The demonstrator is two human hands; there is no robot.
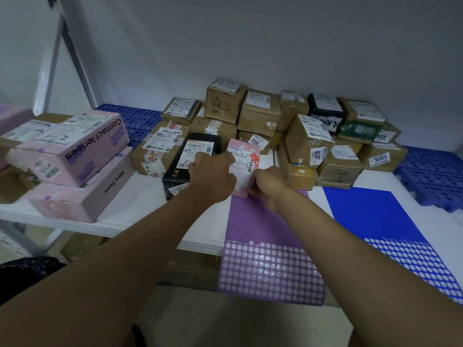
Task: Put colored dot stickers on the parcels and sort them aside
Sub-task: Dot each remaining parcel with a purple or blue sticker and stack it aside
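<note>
1. We saw both bare forearms reach forward from the near edge and meet at a small pink parcel (244, 169) standing at the middle of the white table (140, 196)
2. The left hand (213, 176) lay over the parcel's left face and top, back of the hand towards us, fingers curled round its white shipping label
3. The right hand (269, 187) sat low at the parcel's near right corner, fingers bent against that side; we could not tell whether it pinched a sticker, since the fingertips were hidden
4. The parcel stood at the far end of a purple sticker sheet (265, 246), just right of a black parcel (190, 161)
5. The purple sheet hung over the near table edge, its near part showing rows of pale round spots
6. A blue sticker sheet (380, 216) lay to the right of it, patterned likewise
7. Brown cardboard parcels (260, 113) were stacked against the far wall, several with numbered labels
8. On the left sat stacked pink boxes (75, 149), the top one printed "Contact lenses"
9. Blue perforated mats (436, 176) lay under the far stack, and a grey-white wall rose behind
</note>
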